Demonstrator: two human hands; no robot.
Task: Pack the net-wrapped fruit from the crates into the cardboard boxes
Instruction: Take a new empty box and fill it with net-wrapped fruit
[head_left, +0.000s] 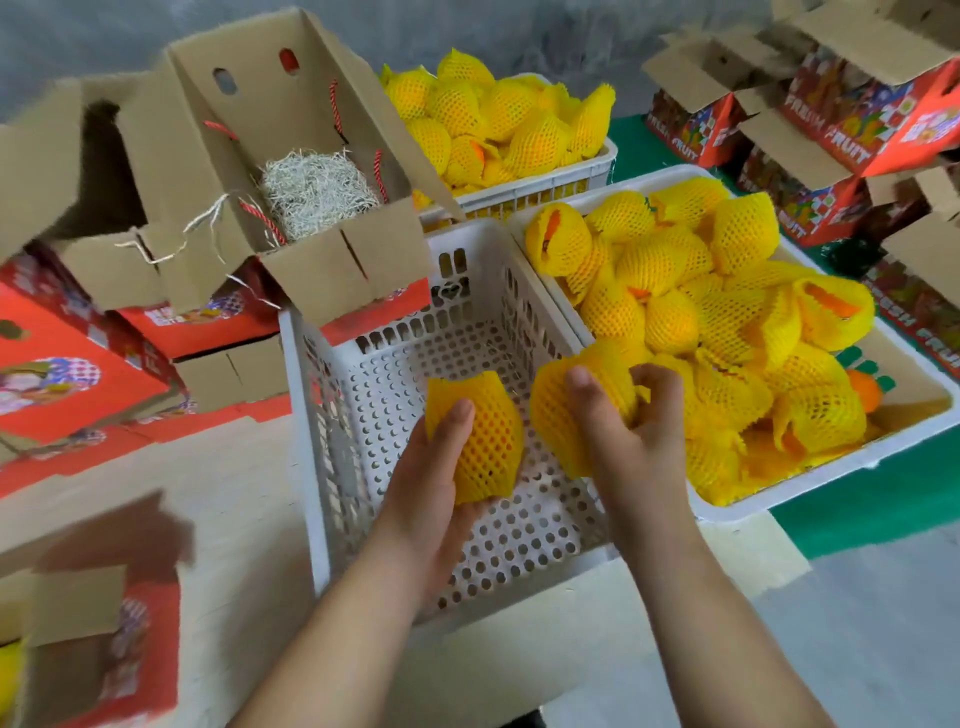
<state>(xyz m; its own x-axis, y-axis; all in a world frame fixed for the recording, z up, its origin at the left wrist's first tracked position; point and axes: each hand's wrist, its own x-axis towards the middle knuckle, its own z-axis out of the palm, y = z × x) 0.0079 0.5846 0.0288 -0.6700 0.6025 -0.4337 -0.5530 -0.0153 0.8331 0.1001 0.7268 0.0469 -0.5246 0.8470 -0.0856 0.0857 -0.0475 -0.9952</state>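
Blurred bottom-left box (88, 644), edge-cropped.

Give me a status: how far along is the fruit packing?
Early to midway, at a guess. Done: the near white crate holds no loose fruit. In hand: the left hand holds one net-wrapped fruit over it, and the right hand grips another. Left: the right crate and far crate are piled high, and the open box shows only shredded filler.
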